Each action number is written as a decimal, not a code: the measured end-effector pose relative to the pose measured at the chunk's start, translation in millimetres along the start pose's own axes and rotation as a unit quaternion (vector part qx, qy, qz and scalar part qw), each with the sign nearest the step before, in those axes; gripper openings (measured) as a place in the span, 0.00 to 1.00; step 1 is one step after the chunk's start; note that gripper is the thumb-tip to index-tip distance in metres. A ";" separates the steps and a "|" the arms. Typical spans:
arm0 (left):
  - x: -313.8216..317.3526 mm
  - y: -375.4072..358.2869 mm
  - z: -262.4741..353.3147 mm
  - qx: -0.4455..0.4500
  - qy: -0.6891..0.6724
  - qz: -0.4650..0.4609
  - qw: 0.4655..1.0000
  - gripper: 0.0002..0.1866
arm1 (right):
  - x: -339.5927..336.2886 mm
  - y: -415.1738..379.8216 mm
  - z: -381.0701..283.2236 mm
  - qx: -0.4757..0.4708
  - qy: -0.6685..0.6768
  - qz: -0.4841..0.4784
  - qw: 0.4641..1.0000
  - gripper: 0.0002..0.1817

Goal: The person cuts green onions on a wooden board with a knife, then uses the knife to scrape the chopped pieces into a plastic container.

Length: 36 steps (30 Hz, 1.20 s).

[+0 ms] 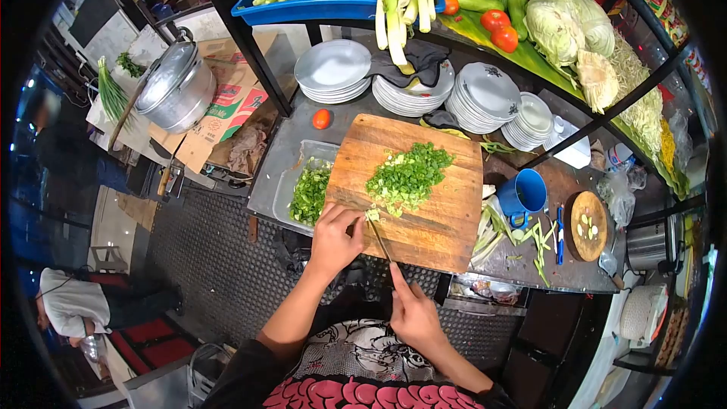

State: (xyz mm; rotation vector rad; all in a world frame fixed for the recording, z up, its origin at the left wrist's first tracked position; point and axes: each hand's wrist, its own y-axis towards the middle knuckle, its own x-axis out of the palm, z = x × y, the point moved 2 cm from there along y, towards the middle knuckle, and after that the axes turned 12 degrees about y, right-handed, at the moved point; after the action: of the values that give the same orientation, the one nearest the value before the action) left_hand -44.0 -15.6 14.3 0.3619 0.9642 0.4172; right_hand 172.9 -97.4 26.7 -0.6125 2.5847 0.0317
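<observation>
Left hand (pixel 337 236): thumb and forefinger pinched together at the near-left part of the board, beside pale bits; whether a stalk end lies between the fingertips, the view is too coarse to tell.
Right hand (pixel 415 312): wrapped round the handle, forefinger stretched along the knife.
Knife (pixel 382 241): slim, dark blade, its tip by the pale bits.
Chopped greens (pixel 413 174): a loose, moist-looking heap on the middle of the board, deep green at the far side, paler at the near.
Board (pixel 356 155): thick wood, rounded corners, scored grain, darker near the left hand.
Tub (pixel 322 151): clear, left of the board, holding more cut greens.
Step in hand: apparently the last of the slicing, at the pale ends.
Further cut: would call for curled fingertips and a level blade.
Far side: stacked, glossy plates (pixel 333 68); a round, smooth tomato (pixel 322 119).
Right side: blue plastic mug (pixel 522 191); limp, fibrous stalk scraps (pixel 488 236); round wooden block (pixel 587 250) bearing pale pieces.
</observation>
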 end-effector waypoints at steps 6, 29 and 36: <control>-0.9 -0.5 -1.2 -0.013 -0.008 -0.004 1.000 0.05 | -16.0 -18.7 9.1 0.038 0.091 0.008 0.995 0.31; -3.0 -0.7 -0.5 -0.006 -0.014 -0.006 1.000 0.04 | 3.5 -2.5 0.8 0.027 0.023 0.002 0.999 0.35; -0.7 -2.8 -2.2 -0.003 0.000 -0.003 1.000 0.05 | 14.8 -13.4 26.8 -0.028 0.072 0.030 0.997 0.34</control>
State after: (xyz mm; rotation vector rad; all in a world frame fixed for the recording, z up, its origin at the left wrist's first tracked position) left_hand -45.8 -18.2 12.3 0.3533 0.9635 0.4141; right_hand 179.1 -112.2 -2.6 -0.5757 2.7492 0.0846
